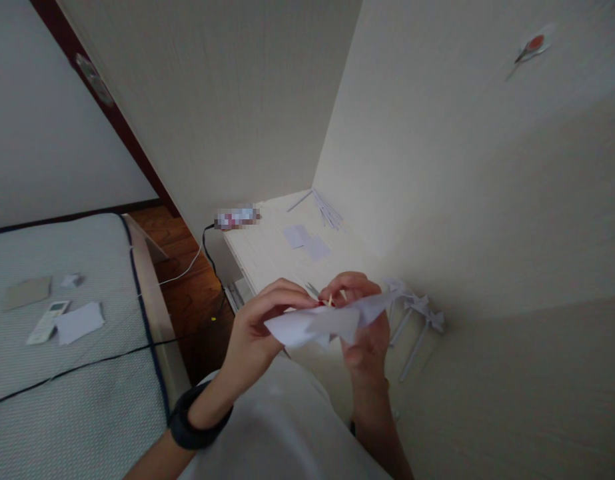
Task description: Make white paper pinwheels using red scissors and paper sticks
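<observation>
Folded white paper [320,325], bearing no readable writing, is pinched by left hand [252,333] and right hand [364,320].

Tabletop [267,257]: two paper squares [306,241], paper sticks [328,212] at rear. Bed [62,387]: remote [47,322], paper sheet [80,322], card [27,293], cable [72,371].

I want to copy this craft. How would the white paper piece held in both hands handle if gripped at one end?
The white paper piece looks thin and creased, so probably floppy and light. Both hands, left hand and right hand, pinch it, which suggests it droops unsupported.
</observation>
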A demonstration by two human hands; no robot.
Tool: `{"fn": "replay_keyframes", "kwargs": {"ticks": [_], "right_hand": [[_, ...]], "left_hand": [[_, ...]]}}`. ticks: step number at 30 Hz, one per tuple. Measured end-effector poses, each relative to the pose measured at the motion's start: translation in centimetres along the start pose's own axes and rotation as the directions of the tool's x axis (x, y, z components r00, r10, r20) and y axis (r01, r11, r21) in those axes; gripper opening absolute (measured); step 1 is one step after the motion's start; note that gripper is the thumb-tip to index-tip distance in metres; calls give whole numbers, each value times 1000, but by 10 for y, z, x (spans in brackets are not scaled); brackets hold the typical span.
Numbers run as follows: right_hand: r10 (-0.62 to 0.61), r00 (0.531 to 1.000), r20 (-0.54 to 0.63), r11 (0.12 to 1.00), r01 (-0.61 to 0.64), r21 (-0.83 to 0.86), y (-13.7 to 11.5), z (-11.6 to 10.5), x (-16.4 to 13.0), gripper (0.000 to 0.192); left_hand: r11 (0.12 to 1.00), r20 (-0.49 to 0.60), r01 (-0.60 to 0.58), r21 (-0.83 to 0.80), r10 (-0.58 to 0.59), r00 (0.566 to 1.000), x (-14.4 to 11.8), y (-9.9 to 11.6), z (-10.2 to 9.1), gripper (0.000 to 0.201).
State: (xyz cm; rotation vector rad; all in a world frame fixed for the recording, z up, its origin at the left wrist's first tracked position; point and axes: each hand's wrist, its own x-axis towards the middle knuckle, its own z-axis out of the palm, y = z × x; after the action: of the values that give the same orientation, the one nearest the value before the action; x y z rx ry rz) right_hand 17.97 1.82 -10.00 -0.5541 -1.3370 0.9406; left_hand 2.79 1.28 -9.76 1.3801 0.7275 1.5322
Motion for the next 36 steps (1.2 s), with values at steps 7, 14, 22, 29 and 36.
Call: {"fn": "replay_keyframes", "kwargs": {"ticks": [7,14,22,29,36], "right_hand": [[441,881,171,897,-427,-114,31,-14,1,53],[675,605,422,736,-513,-441,56,-5,-11,33],[687,647,332,715,-521,-466,64,-3,-11,4],[716,696,55,605,-578,-548,104,-48,-10,10],[710,610,-352,256,-689,-678,141,-140,-39,32]], "left_hand": [[856,-257,342,-388,-457,852,2,-18,0,26],[787,-323,340,-514,-545,774,13,-27,-2,26],[774,-285,399,-492,-576,766,14,-43,-4,32],[735,-177,568,-369,-656,734,9,-61,-9,47],[741,-169,597,-307,-660,732,10,-60,-12,45]]}}
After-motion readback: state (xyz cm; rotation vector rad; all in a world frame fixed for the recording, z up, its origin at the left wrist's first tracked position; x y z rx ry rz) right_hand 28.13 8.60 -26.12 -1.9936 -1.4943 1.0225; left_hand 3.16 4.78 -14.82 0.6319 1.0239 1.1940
